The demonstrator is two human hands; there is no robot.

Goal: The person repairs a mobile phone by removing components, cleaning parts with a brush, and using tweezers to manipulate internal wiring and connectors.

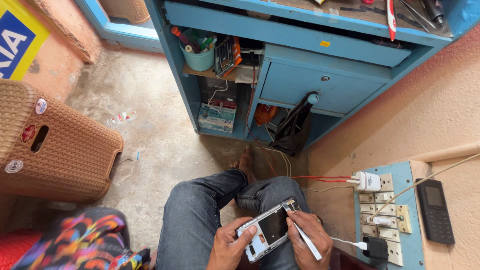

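Observation:
An opened mobile phone (272, 227) with its back removed lies over my lap, showing a dark inner panel and a silver frame. My left hand (227, 247) grips its lower left end, thumb across the frame. My right hand (310, 237) holds a thin silver tool (306, 239), like tweezers, while its fingertips rest on the phone's upper right corner. My knees in blue jeans (200, 210) sit below the phone.
A blue wooden desk (320, 80) with a drawer, a cup of pens (197, 52) and boxes stands ahead. A switchboard (382, 215) with plugged chargers and a black keypad phone (435, 210) are on the right wall. A brown woven plastic chair (55, 150) stands left.

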